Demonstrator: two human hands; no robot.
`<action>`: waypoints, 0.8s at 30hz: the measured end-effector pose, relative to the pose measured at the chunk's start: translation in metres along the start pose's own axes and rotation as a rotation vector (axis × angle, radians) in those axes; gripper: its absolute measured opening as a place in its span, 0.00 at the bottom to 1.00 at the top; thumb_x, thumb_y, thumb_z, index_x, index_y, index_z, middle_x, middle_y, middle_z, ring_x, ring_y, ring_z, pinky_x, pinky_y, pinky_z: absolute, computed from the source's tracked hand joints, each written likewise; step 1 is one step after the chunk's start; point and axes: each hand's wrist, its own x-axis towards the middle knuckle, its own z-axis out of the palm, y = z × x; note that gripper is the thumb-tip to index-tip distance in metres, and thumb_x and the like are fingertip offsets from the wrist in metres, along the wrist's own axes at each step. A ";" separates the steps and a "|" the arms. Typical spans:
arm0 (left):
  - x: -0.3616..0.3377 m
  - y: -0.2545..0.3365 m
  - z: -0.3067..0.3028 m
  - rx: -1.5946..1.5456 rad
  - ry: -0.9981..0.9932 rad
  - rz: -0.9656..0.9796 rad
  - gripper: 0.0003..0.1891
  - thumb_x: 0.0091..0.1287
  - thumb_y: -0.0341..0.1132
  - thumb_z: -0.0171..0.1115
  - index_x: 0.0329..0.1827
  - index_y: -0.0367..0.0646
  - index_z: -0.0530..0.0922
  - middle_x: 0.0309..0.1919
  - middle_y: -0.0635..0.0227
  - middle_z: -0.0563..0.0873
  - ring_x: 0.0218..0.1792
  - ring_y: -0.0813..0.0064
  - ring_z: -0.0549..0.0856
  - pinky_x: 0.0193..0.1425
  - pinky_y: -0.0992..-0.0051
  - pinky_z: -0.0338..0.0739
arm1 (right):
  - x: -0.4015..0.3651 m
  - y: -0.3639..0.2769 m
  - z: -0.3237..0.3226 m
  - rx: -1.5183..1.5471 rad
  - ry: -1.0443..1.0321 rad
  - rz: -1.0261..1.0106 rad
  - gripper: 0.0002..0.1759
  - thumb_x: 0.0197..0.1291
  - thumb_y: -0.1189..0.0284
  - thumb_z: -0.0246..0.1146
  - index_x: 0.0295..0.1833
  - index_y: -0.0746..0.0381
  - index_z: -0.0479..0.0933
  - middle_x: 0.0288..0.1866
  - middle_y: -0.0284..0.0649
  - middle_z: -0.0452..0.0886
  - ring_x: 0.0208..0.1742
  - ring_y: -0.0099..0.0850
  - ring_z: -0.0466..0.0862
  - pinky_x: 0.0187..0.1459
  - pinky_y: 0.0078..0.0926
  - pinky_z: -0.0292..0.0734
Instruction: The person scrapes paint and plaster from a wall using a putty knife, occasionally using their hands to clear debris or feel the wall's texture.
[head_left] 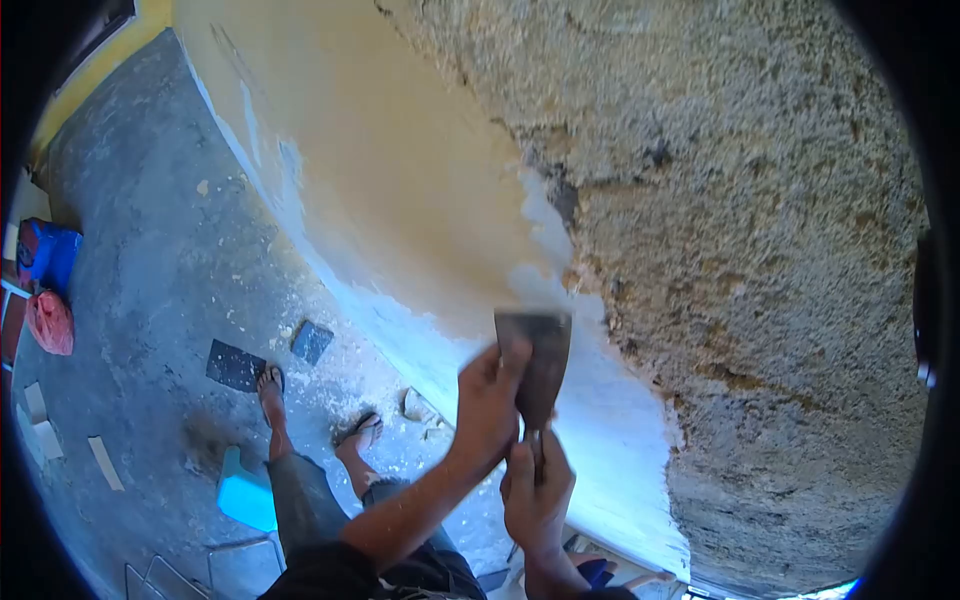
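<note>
A wide-bladed putty knife [545, 365] is held up in front of the wall, its blade pointing away from me. My right hand [540, 495] is closed around its handle. Higher up, my left hand [488, 405] grips the blade's left side, with a finger or thumb lying across the metal. Behind the blade, a band of white filler [590, 400] runs between the smooth cream wall [390, 190] and the rough, bare wall surface [770, 250]. Whether the blade touches the wall is hard to tell, and some of my fingers are hidden.
My sandalled feet stand on the grey, speckled floor [160, 250] near two dark tiles [236, 365]. A turquoise plastic item [246, 495] and a metal frame [245, 548] are close to my legs. Further left are a blue container [58, 258] and a pink bag [50, 323].
</note>
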 end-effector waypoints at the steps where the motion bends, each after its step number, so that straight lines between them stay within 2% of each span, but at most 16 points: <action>1: 0.004 0.008 0.004 -0.002 -0.017 0.044 0.19 0.73 0.46 0.62 0.47 0.35 0.79 0.29 0.64 0.86 0.22 0.76 0.84 0.23 0.74 0.82 | 0.005 -0.006 0.002 0.011 -0.019 -0.048 0.14 0.75 0.67 0.52 0.47 0.69 0.71 0.18 0.27 0.66 0.16 0.14 0.65 0.17 0.16 0.55; 3: 0.005 0.006 0.000 -0.002 -0.056 0.078 0.20 0.73 0.47 0.62 0.48 0.35 0.79 0.29 0.64 0.86 0.21 0.76 0.84 0.23 0.74 0.83 | 0.002 -0.010 0.005 0.059 -0.026 -0.034 0.14 0.75 0.67 0.52 0.48 0.70 0.71 0.18 0.26 0.66 0.16 0.13 0.64 0.17 0.16 0.55; 5: -0.008 -0.012 -0.012 0.049 0.013 -0.057 0.19 0.73 0.48 0.61 0.45 0.35 0.78 0.28 0.64 0.86 0.20 0.76 0.83 0.23 0.75 0.82 | -0.017 0.006 0.003 0.076 -0.001 0.086 0.12 0.76 0.67 0.52 0.45 0.67 0.70 0.17 0.26 0.66 0.16 0.13 0.64 0.17 0.15 0.55; 7: -0.010 -0.007 -0.013 0.036 0.039 -0.081 0.20 0.73 0.49 0.61 0.45 0.35 0.78 0.28 0.64 0.86 0.20 0.76 0.83 0.24 0.76 0.81 | -0.015 0.008 0.006 0.060 -0.025 0.071 0.13 0.76 0.67 0.52 0.48 0.67 0.71 0.18 0.26 0.66 0.15 0.12 0.64 0.16 0.15 0.54; 9: 0.004 0.006 -0.011 0.037 0.008 -0.013 0.20 0.72 0.47 0.62 0.47 0.34 0.78 0.28 0.65 0.85 0.20 0.75 0.84 0.23 0.75 0.81 | -0.001 0.004 0.012 0.070 -0.035 0.028 0.14 0.76 0.66 0.52 0.51 0.69 0.71 0.19 0.26 0.66 0.15 0.12 0.64 0.16 0.15 0.54; 11: 0.008 0.006 -0.013 -0.005 -0.041 0.020 0.20 0.73 0.47 0.62 0.46 0.34 0.78 0.27 0.65 0.85 0.20 0.75 0.84 0.23 0.75 0.81 | -0.001 0.001 0.015 0.072 -0.046 0.018 0.13 0.76 0.67 0.52 0.49 0.68 0.70 0.19 0.26 0.66 0.15 0.12 0.63 0.16 0.15 0.55; 13: -0.003 -0.006 -0.017 0.062 0.053 -0.103 0.20 0.74 0.50 0.59 0.42 0.38 0.78 0.22 0.70 0.83 0.17 0.77 0.82 0.22 0.77 0.79 | -0.014 0.008 0.014 0.071 -0.003 0.061 0.11 0.76 0.68 0.52 0.43 0.65 0.69 0.19 0.27 0.66 0.15 0.12 0.63 0.16 0.14 0.55; 15: -0.005 -0.005 -0.020 0.011 0.048 -0.125 0.20 0.73 0.50 0.60 0.42 0.38 0.78 0.22 0.70 0.83 0.17 0.78 0.82 0.21 0.77 0.79 | -0.011 0.008 0.020 0.080 0.001 0.068 0.11 0.76 0.68 0.52 0.44 0.66 0.69 0.19 0.27 0.65 0.15 0.12 0.63 0.15 0.14 0.55; 18: 0.006 0.014 -0.016 0.047 -0.014 -0.033 0.21 0.71 0.49 0.62 0.46 0.36 0.78 0.24 0.68 0.83 0.18 0.77 0.83 0.21 0.77 0.80 | -0.007 0.004 0.021 0.104 -0.003 0.077 0.11 0.76 0.68 0.52 0.46 0.66 0.69 0.20 0.27 0.65 0.14 0.12 0.63 0.15 0.14 0.55; 21: -0.006 0.001 -0.020 0.086 0.030 -0.102 0.21 0.72 0.48 0.62 0.48 0.35 0.78 0.25 0.65 0.85 0.20 0.76 0.85 0.23 0.77 0.80 | -0.014 0.010 0.018 0.126 -0.031 0.063 0.12 0.76 0.67 0.52 0.48 0.67 0.68 0.20 0.27 0.65 0.14 0.13 0.63 0.14 0.14 0.55; 23: -0.004 -0.006 -0.022 0.045 0.037 -0.099 0.21 0.72 0.48 0.63 0.48 0.35 0.78 0.26 0.64 0.86 0.21 0.76 0.85 0.23 0.77 0.80 | -0.019 0.009 0.014 0.208 -0.019 0.158 0.13 0.76 0.66 0.51 0.47 0.67 0.68 0.20 0.27 0.65 0.14 0.13 0.63 0.14 0.14 0.55; 24: -0.001 0.003 -0.019 0.067 0.011 -0.077 0.21 0.72 0.48 0.63 0.48 0.34 0.78 0.26 0.64 0.86 0.21 0.76 0.85 0.23 0.77 0.81 | -0.012 0.013 0.019 0.172 0.003 0.077 0.16 0.76 0.64 0.52 0.51 0.68 0.68 0.19 0.28 0.65 0.13 0.13 0.62 0.13 0.14 0.55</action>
